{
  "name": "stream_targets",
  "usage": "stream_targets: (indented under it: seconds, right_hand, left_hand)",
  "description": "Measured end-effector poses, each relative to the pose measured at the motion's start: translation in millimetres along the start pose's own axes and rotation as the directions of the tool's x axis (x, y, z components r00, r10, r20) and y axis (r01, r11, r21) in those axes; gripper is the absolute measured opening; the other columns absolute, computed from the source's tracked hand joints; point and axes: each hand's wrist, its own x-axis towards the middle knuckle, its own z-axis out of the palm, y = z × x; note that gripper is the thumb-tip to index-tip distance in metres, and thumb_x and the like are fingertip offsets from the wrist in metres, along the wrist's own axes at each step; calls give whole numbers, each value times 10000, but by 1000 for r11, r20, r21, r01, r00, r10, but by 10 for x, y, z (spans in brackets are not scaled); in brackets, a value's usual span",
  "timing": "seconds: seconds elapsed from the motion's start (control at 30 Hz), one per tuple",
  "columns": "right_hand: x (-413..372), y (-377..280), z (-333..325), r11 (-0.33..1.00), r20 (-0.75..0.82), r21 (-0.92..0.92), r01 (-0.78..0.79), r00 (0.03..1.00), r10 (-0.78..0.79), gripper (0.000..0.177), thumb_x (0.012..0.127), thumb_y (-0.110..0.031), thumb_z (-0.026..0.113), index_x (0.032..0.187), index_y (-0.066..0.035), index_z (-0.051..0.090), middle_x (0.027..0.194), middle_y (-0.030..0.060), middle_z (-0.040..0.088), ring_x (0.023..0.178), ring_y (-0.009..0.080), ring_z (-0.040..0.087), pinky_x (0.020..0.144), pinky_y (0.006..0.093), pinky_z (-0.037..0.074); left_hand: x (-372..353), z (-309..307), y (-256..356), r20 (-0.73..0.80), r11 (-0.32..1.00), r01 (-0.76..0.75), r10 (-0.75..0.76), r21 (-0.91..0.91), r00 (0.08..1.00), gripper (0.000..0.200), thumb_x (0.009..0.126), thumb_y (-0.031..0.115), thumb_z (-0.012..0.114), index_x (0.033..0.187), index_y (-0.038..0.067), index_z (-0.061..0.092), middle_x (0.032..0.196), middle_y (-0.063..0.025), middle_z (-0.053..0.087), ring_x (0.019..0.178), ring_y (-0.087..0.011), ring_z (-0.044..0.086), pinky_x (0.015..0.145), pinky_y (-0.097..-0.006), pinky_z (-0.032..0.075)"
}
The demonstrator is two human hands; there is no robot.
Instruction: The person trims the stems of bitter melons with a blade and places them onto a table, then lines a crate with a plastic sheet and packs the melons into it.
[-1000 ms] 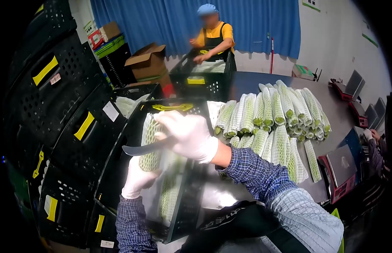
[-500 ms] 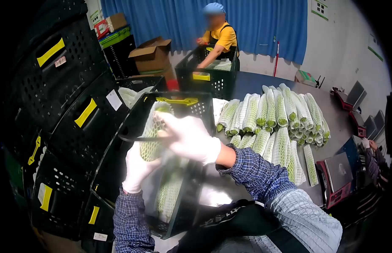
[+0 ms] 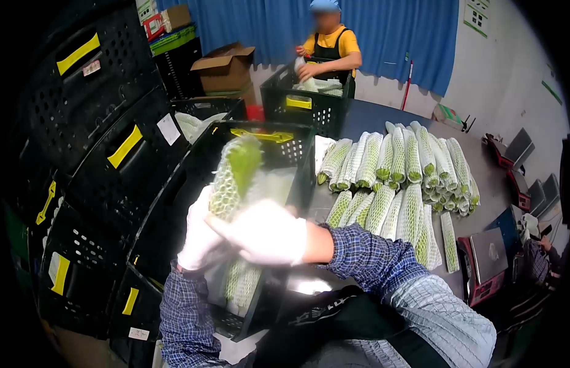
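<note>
A long green vegetable (image 3: 243,165) in a white foam net sleeve (image 3: 224,190) stands tilted above the black crate (image 3: 306,159). My left hand (image 3: 198,236), in a white glove, is wrapped round its lower part. Its upper right side shows bare green where the net is drawn back. Against the lower sleeve is my gloved right hand (image 3: 266,234), closed and blurred, seemingly gripping the net; its fingertips are partly hidden. Below both hands, netted vegetables (image 3: 242,285) lie inside the crate.
Netted vegetables (image 3: 383,159) lie piled on the grey table (image 3: 364,116) to the right. Black crates with yellow handles (image 3: 124,147) are stacked at left. Across the table, a co-worker (image 3: 337,46) handles netted vegetables in another crate (image 3: 306,110). Scales (image 3: 487,257) line the right side.
My right hand has moved down from the vegetable's top to its lower part, and more bare green shows. The co-worker's hand has risen from inside the crate with something white.
</note>
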Motion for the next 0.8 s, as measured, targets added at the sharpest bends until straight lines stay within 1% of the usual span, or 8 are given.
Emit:
stream_targets:
  seconds: [0.07,0.3,0.4,0.43,0.53,0.63,0.77,0.8]
  right_hand:
    - [33,-96,-82,992,185,29,-119,976,112,690,779,-125,620,1425,35,438,657,113,627,589,284,654,519,411,514]
    - [-22,-39,-67,980,-94,170,-107,988,124,879,779,-166,676,1552,-77,267,745,80,670,597,261,661,509,373,517]
    - [-39,-67,-139,919,-64,261,-296,944,322,872,814,-160,673,1563,-71,234,684,88,644,578,264,655,513,373,508]
    - [-29,-44,-90,922,-260,335,-192,922,286,861,845,-148,676,1566,-60,214,639,101,614,548,255,637,529,344,498]
    - [-53,-10,-96,678,-203,707,-201,861,466,722,892,-56,650,1516,-29,289,658,75,624,581,130,610,602,282,495]
    - [-43,-4,-215,359,26,890,-280,818,574,536,966,-39,562,1465,-8,370,898,47,679,713,81,615,684,259,526]
    - [-28,-22,-229,249,31,946,-209,821,570,531,974,-30,533,1482,-13,378,1117,62,638,859,84,623,733,245,542]
    - [-75,29,-197,387,43,863,-325,811,584,533,979,-29,512,1493,-12,371,1069,66,638,850,76,618,744,243,550]
  left_hand:
    - [33,-27,82,34,984,29,-23,-176,999,439,848,74,759,1242,-3,581,1140,-71,677,1003,-137,637,882,-287,526]
    - [9,-267,69,179,907,138,-70,-399,981,615,701,48,812,1260,-14,564,1134,-88,677,998,-177,670,878,-318,555]
    - [-61,-247,119,197,774,163,-50,-612,979,710,698,5,777,1342,-18,479,1182,-130,652,1056,-236,671,951,-368,559]
    - [-23,-280,31,214,790,147,-20,-595,977,727,699,7,777,1357,-18,469,1202,-136,650,1060,-245,673,955,-377,560]
    - [-61,-298,-62,182,821,157,-66,-549,981,753,676,37,822,1354,-22,500,1219,-134,662,1058,-237,677,952,-372,551]
    - [-59,-270,-6,195,822,149,-48,-549,980,730,642,62,871,1308,-7,581,1187,-88,688,1055,-178,665,960,-319,523]
    - [-74,-258,-26,214,851,172,-73,-495,974,755,654,15,833,1347,11,533,1213,-86,671,1093,-197,652,985,-351,516]
    - [-81,-235,-36,207,858,148,-50,-492,977,784,659,3,816,1374,10,494,1232,-101,662,1109,-223,658,988,-375,526]
